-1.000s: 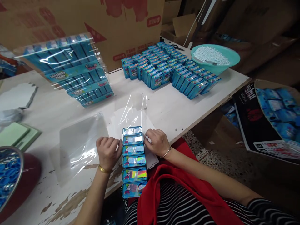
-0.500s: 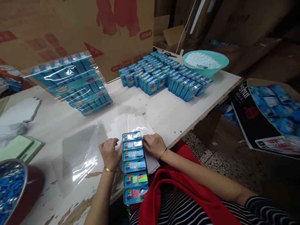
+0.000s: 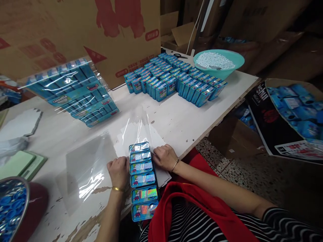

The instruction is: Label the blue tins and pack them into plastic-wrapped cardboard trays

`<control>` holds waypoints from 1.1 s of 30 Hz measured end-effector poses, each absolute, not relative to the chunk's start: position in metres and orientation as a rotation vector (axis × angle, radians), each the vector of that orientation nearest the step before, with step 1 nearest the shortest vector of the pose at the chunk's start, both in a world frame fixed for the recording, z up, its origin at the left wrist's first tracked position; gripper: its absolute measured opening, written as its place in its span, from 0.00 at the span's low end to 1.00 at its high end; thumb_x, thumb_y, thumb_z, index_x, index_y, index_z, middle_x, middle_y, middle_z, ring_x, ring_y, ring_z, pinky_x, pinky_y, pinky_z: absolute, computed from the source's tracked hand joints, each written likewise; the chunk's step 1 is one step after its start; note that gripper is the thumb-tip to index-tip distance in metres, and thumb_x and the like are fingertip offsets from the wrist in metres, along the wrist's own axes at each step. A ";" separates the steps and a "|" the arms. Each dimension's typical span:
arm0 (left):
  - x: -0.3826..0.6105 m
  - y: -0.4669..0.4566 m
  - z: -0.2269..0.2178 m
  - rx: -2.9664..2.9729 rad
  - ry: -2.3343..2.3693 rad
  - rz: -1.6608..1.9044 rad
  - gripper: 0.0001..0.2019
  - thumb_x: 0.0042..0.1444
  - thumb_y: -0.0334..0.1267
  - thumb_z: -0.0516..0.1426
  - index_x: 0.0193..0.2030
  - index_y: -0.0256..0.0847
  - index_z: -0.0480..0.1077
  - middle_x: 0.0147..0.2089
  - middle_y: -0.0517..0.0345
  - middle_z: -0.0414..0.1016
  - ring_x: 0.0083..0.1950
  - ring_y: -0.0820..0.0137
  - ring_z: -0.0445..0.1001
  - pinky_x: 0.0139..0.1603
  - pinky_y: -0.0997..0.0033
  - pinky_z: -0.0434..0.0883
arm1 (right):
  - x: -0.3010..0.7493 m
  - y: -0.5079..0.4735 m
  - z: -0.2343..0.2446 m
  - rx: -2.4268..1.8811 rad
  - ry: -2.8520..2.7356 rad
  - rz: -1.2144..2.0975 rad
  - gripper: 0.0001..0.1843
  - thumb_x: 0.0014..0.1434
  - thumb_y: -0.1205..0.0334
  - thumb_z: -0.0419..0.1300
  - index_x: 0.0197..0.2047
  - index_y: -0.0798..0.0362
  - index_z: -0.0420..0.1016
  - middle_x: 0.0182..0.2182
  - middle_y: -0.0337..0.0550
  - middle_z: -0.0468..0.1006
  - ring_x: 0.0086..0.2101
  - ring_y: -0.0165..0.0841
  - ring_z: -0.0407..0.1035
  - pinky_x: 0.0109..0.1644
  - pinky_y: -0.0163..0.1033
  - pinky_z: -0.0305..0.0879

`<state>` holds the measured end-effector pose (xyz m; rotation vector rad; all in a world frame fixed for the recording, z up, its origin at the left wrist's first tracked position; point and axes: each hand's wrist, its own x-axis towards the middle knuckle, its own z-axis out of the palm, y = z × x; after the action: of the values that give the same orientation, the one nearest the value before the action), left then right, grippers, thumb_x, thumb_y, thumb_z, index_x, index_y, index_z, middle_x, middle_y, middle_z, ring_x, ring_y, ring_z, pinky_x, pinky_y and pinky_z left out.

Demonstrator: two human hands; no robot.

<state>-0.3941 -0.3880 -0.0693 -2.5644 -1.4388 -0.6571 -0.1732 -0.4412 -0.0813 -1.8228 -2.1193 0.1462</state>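
A row of several small blue tins (image 3: 141,179) with shiny labels lies end to end at the near table edge, its far end inside a clear plastic sleeve (image 3: 138,129). My left hand (image 3: 119,172) presses against the row's left side with curled fingers. On the opposite side my right hand (image 3: 164,157) grips the row. Both hands squeeze the tins together from the two sides.
Wrapped packs of blue tins (image 3: 75,92) lean at the back left before a large cardboard box (image 3: 75,30). Many upright tins (image 3: 174,80) stand at the back right beside a teal basin of white pellets (image 3: 218,62). Clear sleeves (image 3: 87,168) lie left; a red bowl of blue caps (image 3: 15,210) sits near left.
The plastic sleeve's raised end has dropped lower over the far tins. Both hands stay clamped on the row, shifted slightly; the camera view has moved a little.
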 end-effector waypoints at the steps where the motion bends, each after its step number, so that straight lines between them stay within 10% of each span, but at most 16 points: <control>1: -0.394 -0.390 -0.068 -2.622 -1.421 -0.599 0.12 0.59 0.35 0.49 0.24 0.41 0.62 0.23 0.58 0.68 0.28 0.67 0.64 0.39 0.63 0.54 | -0.173 -0.442 -0.081 -1.788 -2.169 0.158 0.10 0.60 0.64 0.51 0.31 0.57 0.71 0.27 0.46 0.76 0.27 0.32 0.65 0.34 0.39 0.46; 17: -0.443 -0.524 -0.037 -3.161 -0.895 -0.265 0.10 0.56 0.29 0.50 0.35 0.45 0.70 0.32 0.54 0.74 0.34 0.65 0.69 0.38 0.62 0.62 | -0.169 -0.510 -0.100 -0.883 -2.793 0.490 0.14 0.55 0.70 0.60 0.19 0.53 0.68 0.17 0.38 0.74 0.18 0.27 0.61 0.29 0.38 0.52; 26: -0.434 -0.458 -0.042 -2.741 -1.463 -0.589 0.15 0.60 0.36 0.49 0.21 0.41 0.62 0.20 0.59 0.65 0.26 0.69 0.63 0.30 0.68 0.59 | -0.186 -0.449 -0.052 -1.334 -2.614 0.434 0.10 0.56 0.64 0.57 0.27 0.54 0.77 0.27 0.45 0.80 0.29 0.35 0.73 0.31 0.37 0.57; 30: -0.419 -0.463 -0.059 -2.699 -1.625 -0.760 0.09 0.60 0.42 0.53 0.37 0.40 0.69 0.31 0.56 0.72 0.34 0.67 0.69 0.37 0.67 0.65 | -0.165 -0.451 -0.054 -1.544 -2.411 0.476 0.11 0.58 0.58 0.57 0.33 0.55 0.77 0.29 0.45 0.80 0.32 0.36 0.73 0.38 0.39 0.62; 33: -0.409 -0.470 -0.071 -2.498 -1.768 -0.939 0.30 0.52 0.51 0.59 0.57 0.35 0.61 0.51 0.41 0.71 0.51 0.57 0.69 0.48 0.57 0.68 | -0.161 -0.463 -0.063 -1.570 -2.131 0.428 0.33 0.50 0.41 0.64 0.51 0.58 0.71 0.41 0.53 0.78 0.41 0.43 0.72 0.46 0.46 0.65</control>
<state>-0.4094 -0.4703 -0.0708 -2.4984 -1.7684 -0.9393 -0.1612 -0.4631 -0.0629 -1.5695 -2.1309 0.4279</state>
